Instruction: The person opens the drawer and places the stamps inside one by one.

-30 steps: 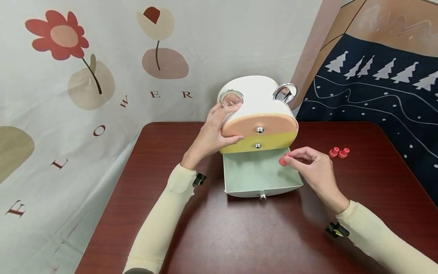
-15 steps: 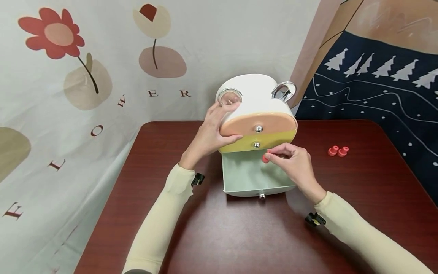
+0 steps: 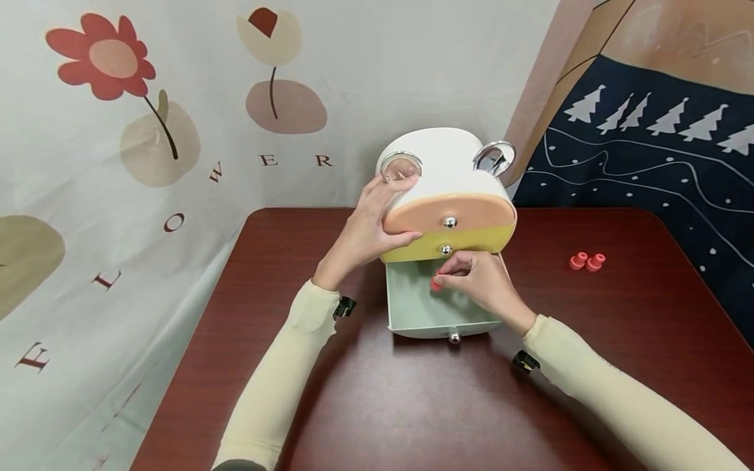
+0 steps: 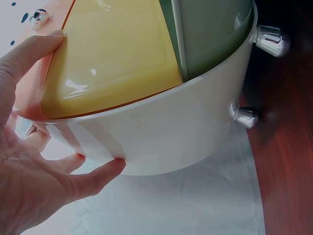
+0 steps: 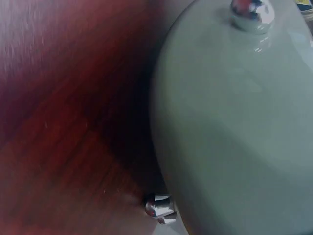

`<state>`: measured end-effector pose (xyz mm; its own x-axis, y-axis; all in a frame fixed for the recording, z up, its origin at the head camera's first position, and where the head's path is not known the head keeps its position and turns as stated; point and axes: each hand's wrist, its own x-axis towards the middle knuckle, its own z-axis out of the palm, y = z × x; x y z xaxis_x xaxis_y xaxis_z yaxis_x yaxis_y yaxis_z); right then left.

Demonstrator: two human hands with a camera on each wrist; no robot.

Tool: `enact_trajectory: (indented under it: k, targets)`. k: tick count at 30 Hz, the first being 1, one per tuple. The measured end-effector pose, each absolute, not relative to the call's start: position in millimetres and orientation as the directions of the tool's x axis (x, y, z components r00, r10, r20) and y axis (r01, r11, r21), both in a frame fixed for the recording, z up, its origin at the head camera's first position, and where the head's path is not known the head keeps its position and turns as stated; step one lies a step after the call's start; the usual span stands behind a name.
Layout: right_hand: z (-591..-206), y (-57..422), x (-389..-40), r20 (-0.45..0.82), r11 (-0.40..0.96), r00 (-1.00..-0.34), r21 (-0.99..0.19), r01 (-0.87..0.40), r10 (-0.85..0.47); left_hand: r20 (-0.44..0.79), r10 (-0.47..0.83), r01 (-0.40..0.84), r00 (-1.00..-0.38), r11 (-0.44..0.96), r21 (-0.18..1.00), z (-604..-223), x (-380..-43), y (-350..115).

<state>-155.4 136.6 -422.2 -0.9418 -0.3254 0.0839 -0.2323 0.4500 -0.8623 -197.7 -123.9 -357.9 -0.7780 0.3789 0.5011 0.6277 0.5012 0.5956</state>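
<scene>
A small bear-shaped drawer cabinet (image 3: pixel 448 157) stands on the table, white on top with silver-rimmed ears. My left hand (image 3: pixel 370 226) holds its left side, thumb on the front and fingers along the white side wall (image 4: pixel 161 132). The orange drawer (image 3: pixel 412 212) and yellow drawer (image 3: pixel 427 246) are closed. Below them the green drawer (image 3: pixel 409 307) is pulled out. Over its inside, my right hand (image 3: pixel 485 281) pinches a small red peg-like piece (image 3: pixel 436 284). In the right wrist view only the drawer's green front (image 5: pixel 230 127) shows; the hand is hidden there.
Two more red pieces (image 3: pixel 586 261) stand side by side on the brown table (image 3: pixel 412 399), right of the cabinet. Silver feet (image 4: pixel 246 117) show under it. A printed cloth (image 3: pixel 353 78) hangs behind the table.
My right hand has moved left with the red piece, from the green drawer's right edge to over its middle, and slightly lower. My left hand keeps its hold on the cabinet.
</scene>
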Motion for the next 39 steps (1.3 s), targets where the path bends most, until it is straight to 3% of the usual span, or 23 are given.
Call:
enact_trajectory:
  k: [13,24,33,39]
  targets:
    - [-429.8,129.8,-166.5,0.112,0.536,-0.896,-0.767,-0.354,-0.43,0.509,0.383,0.636,-0.771,0.504,0.585,-356.5,-197.4,-125.8]
    - [-423.7,138.8,-160.8,0.058,0.541,-0.911,-0.788,-0.293,-0.409,0.504,0.386,0.634,-0.772,0.508,0.583,-358.3,-198.3,-125.2]
    - [-414.6,159.8,-160.2,0.126,0.55,-0.901,-0.754,-0.358,-0.415,0.514,0.382,0.64,-0.768,0.498,0.585,-358.6,-200.8,-121.1]
    - [-414.8,166.1,-149.0,0.187,0.547,-0.923,-0.759,-0.353,-0.336,0.539,0.386,0.661,-0.749,0.488,0.57,-362.4,-200.3,-120.8]
